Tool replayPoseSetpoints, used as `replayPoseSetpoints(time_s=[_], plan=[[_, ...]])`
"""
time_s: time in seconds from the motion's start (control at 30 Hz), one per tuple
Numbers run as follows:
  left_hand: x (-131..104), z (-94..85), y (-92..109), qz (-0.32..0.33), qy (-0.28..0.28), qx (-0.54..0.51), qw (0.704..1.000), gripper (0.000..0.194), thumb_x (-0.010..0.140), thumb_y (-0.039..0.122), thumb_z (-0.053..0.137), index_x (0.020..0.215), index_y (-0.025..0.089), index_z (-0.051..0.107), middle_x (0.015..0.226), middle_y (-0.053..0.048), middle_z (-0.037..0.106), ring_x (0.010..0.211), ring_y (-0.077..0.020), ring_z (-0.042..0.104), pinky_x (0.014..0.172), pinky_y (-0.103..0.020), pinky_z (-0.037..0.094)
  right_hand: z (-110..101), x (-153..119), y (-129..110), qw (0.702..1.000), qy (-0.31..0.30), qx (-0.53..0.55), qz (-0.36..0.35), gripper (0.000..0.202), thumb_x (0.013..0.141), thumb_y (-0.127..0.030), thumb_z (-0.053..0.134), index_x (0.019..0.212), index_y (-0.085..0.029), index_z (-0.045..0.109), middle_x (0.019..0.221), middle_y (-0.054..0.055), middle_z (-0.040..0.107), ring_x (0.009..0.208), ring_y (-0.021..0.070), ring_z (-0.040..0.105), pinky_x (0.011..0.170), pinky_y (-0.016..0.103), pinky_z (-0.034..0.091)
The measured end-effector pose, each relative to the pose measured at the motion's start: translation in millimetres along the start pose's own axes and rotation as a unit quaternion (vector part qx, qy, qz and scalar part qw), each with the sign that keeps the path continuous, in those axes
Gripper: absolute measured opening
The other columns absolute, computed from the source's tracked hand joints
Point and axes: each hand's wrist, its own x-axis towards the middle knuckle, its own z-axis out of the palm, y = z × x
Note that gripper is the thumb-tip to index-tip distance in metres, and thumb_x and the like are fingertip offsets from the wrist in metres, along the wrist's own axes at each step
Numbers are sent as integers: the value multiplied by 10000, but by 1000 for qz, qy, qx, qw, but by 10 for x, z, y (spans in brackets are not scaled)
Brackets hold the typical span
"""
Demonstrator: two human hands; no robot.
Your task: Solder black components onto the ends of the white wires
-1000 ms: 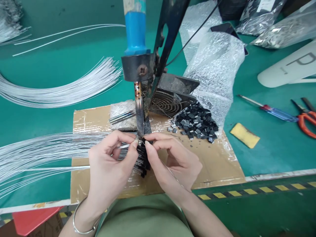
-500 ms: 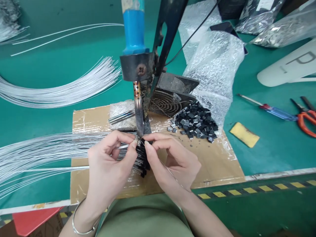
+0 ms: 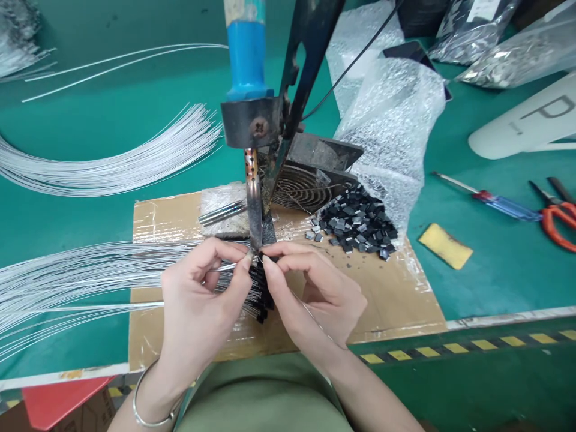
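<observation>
My left hand (image 3: 204,300) pinches a thin wire (image 3: 225,267) between thumb and forefinger, just under the tip of a soldering iron (image 3: 254,210). The iron has a blue handle and is clamped tip-down in a dark stand. Facing it, my right hand (image 3: 315,288) is closed in a pinch on a thin strand of solder wire (image 3: 317,321), which trails across the palm toward the wrist. Both sets of fingertips almost meet at the iron's tip, and they hide the joint there. Beneath them lies a bundle of wires (image 3: 103,264) with small black pieces (image 3: 261,294) at their ends.
Cardboard (image 3: 382,300) covers part of the green bench. A heap of small black pieces (image 3: 360,222) lies beside a fan (image 3: 301,186) and bubble wrap (image 3: 387,120). Farther right are a yellow sponge (image 3: 445,246), a screwdriver (image 3: 508,206) and scissors (image 3: 558,219). More wires (image 3: 112,174) lie at left.
</observation>
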Motion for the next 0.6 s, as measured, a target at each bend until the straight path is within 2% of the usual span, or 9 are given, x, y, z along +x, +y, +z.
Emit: replayPoseSetpoints(time_s=[0.33, 0.5, 0.6], plan=[[6, -20, -43, 19, -11, -2, 1000, 97, 836, 154, 754, 760, 206, 725, 835, -2, 778, 773, -144, 699, 623, -221, 497, -8, -7, 8, 1000, -4, 9, -17, 195, 892, -37, 733, 854, -228, 725, 980, 21, 801, 907, 169, 770, 854, 305, 610], [13, -15, -54, 7, -16, 6, 1000, 93, 815, 152, 755, 743, 202, 722, 813, -5, 770, 783, -154, 704, 654, -225, 525, -27, -3, 29, 1000, -6, 16, -16, 187, 894, -37, 727, 839, -216, 722, 967, 27, 797, 902, 163, 769, 857, 292, 600], [24, -19, -59, 5, -21, 8, 1000, 97, 813, 158, 758, 734, 202, 722, 799, -4, 767, 762, -145, 690, 614, -210, 507, -14, -8, 46, 1000, -9, 14, -9, 183, 898, -48, 726, 834, -219, 721, 965, 28, 796, 894, 167, 767, 851, 295, 595]])
